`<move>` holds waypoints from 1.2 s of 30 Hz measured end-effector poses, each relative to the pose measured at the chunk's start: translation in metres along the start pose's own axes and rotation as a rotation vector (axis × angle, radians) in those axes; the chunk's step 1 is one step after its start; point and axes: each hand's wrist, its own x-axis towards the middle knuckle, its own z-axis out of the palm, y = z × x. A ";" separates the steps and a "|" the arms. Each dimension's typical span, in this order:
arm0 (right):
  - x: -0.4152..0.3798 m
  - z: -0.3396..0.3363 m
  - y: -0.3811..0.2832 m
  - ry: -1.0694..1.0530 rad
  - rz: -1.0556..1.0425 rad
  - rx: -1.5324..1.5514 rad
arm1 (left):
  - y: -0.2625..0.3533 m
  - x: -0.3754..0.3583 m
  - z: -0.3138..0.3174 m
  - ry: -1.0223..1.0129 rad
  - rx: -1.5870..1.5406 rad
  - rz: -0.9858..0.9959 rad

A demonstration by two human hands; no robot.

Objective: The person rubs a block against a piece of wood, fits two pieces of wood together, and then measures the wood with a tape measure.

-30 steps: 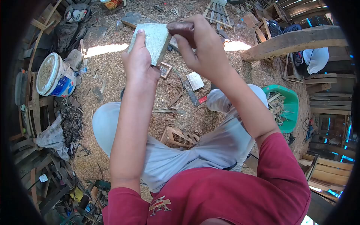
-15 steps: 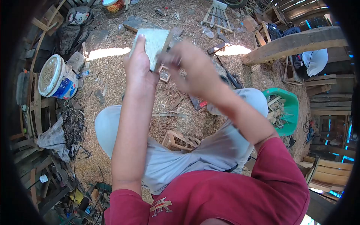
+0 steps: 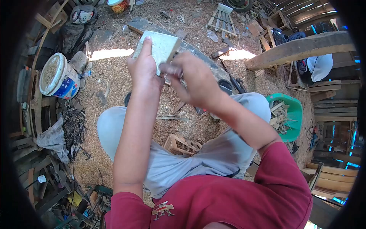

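Note:
My left hand (image 3: 145,70) grips a pale, flat-faced rectangular block (image 3: 163,45) from its near left side, with the thumb lying along the greenish-white top face. The block is held up, tilted, above the wood-shaving floor. Close against its right side is my right hand (image 3: 196,78), fingers curled and partly blurred. Whatever lies between those fingers is hidden by blur. Between my legs a small slatted wooden frame (image 3: 182,145) rests on the shavings.
A white bucket (image 3: 53,78) stands at left. At right, a green basin (image 3: 294,116) holds wood offcuts, below a thick wooden beam (image 3: 301,49). Beyond my hands lies a long grey board (image 3: 206,57). A slatted wooden piece (image 3: 222,21) is at the back.
The block has turned, so its right side face shows more. My right hand has shifted slightly along that side, and its fingers remain curled and blurred.

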 end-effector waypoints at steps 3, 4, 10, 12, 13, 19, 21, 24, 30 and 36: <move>0.015 -0.018 0.023 -0.026 -0.019 -0.037 | 0.005 -0.008 0.005 0.035 0.129 0.029; 0.020 -0.019 0.028 0.080 0.187 0.041 | 0.006 -0.015 0.010 0.095 0.154 0.055; 0.012 -0.014 0.007 -0.043 -0.089 -0.027 | -0.001 -0.001 0.000 0.073 0.057 0.068; 0.016 -0.024 0.023 -0.050 0.044 0.002 | 0.000 0.002 -0.009 -0.060 0.029 0.076; 0.021 -0.021 0.027 0.114 0.250 0.196 | -0.001 -0.003 -0.008 0.001 0.043 0.047; -0.003 -0.007 0.000 -0.050 -0.008 -0.085 | 0.006 -0.008 0.004 0.011 0.045 0.048; 0.016 -0.021 0.018 -0.044 0.050 -0.053 | 0.008 -0.008 0.004 -0.018 0.021 0.019; 0.011 -0.020 0.008 -0.029 0.122 -0.028 | 0.000 0.000 -0.002 -0.028 0.017 0.011; 0.015 -0.020 0.019 0.042 0.016 -0.039 | 0.007 -0.013 0.009 0.037 0.088 0.001; 0.011 -0.016 0.004 -0.050 -0.062 -0.064 | -0.002 -0.001 -0.006 -0.054 0.056 -0.088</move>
